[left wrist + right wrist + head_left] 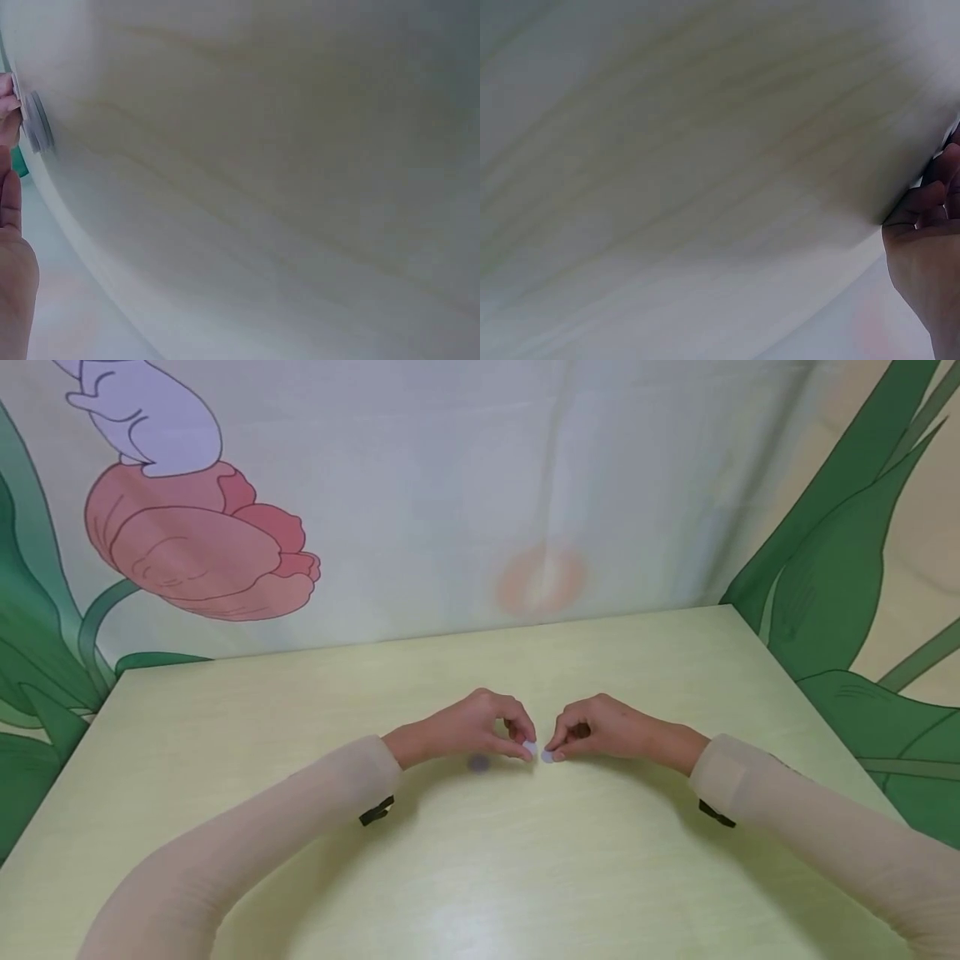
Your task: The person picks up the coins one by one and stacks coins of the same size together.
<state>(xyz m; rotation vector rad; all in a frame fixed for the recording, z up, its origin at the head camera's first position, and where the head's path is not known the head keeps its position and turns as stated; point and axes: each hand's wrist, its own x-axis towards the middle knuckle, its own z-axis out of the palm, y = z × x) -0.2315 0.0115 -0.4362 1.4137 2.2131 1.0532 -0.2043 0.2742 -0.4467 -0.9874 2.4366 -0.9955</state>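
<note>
Over the middle of the table my left hand [487,724] pinches a small pale round disc [530,748] between thumb and fingertips. Close on its right, my right hand [600,728] holds a second pale disc [548,757] low by the tabletop, thumb and fingers bent around its edge. A narrow gap separates the two discs. Below the left hand lies a darker grey round piece [478,763]. In the left wrist view, a thick grey round piece [37,124] shows near the fingers at the left edge. The right wrist view shows my curled right fingers [922,202]; their disc is mostly hidden.
The pale wood-grain table [465,868] spreads around both hands. Behind it hangs a cloth [420,527] printed with a pink flower and green leaves. Beige sleeves [292,810] cover both forearms, with a dark clip-like piece [377,811] under the left cuff.
</note>
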